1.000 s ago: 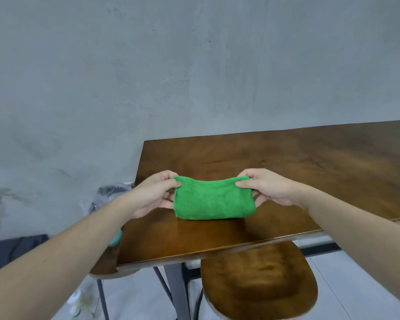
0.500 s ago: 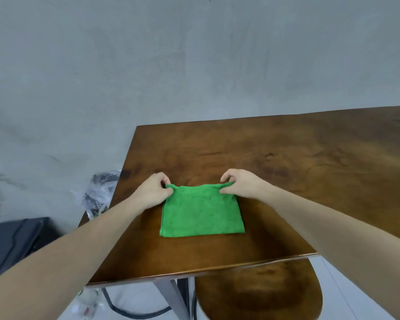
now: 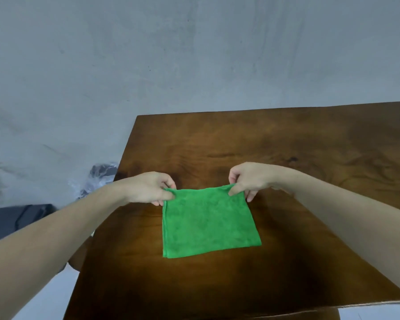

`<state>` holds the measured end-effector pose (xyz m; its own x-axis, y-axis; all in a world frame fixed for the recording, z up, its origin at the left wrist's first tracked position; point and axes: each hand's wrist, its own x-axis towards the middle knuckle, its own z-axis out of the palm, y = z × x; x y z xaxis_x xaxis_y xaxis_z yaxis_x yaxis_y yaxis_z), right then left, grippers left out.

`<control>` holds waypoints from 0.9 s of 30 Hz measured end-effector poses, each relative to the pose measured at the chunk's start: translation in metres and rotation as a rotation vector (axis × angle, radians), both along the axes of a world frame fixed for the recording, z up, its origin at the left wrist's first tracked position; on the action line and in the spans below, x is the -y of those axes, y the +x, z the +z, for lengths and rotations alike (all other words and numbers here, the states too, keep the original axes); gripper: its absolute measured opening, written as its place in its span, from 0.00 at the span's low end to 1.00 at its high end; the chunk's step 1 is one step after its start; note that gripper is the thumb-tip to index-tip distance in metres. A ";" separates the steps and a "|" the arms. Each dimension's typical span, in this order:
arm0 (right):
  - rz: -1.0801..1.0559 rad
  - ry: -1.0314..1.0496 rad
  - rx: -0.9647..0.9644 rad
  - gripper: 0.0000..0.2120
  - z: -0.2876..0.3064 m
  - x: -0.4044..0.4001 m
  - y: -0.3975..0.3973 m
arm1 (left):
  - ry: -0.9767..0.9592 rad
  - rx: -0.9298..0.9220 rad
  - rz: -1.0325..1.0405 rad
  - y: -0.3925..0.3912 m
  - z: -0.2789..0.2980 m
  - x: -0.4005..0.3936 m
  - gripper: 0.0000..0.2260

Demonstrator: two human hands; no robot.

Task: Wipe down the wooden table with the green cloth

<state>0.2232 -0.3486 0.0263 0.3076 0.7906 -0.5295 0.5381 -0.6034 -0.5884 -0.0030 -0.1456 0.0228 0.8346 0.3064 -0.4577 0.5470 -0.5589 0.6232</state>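
Observation:
The green cloth point(image 3: 208, 222), folded into a rectangle, lies flat on the dark wooden table point(image 3: 310, 146) near its left end. My left hand point(image 3: 148, 188) pinches the cloth's far left corner. My right hand point(image 3: 249, 179) pinches the far right corner. The far edge of the cloth is slightly raised between the two hands; its near edge rests on the wood.
A grey concrete wall stands behind the table. A crumpled plastic bag point(image 3: 97, 179) and a dark box point(image 3: 14, 220) sit on the floor to the left. A wooden stool seat point(image 3: 310, 314) peeks out under the table's near edge.
The cloth went from being held up short between both hands to lying spread flat on the table. The view has tilted down and closer to the table.

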 end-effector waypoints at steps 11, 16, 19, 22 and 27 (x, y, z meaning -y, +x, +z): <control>-0.231 0.179 0.050 0.06 -0.001 -0.098 0.025 | -0.291 0.010 0.031 0.038 0.006 -0.113 0.09; -0.364 0.331 0.195 0.07 -0.014 -0.182 0.045 | -0.397 0.162 0.292 0.078 -0.007 -0.196 0.10; -0.397 0.364 0.315 0.07 -0.015 -0.232 0.060 | -0.256 0.280 0.415 0.102 -0.016 -0.235 0.06; -0.451 0.386 0.366 0.07 -0.015 -0.272 0.074 | -0.048 0.375 0.483 0.122 -0.024 -0.266 0.07; -0.548 0.474 0.398 0.11 -0.021 -0.306 0.083 | 0.056 0.548 0.578 0.141 -0.042 -0.287 0.07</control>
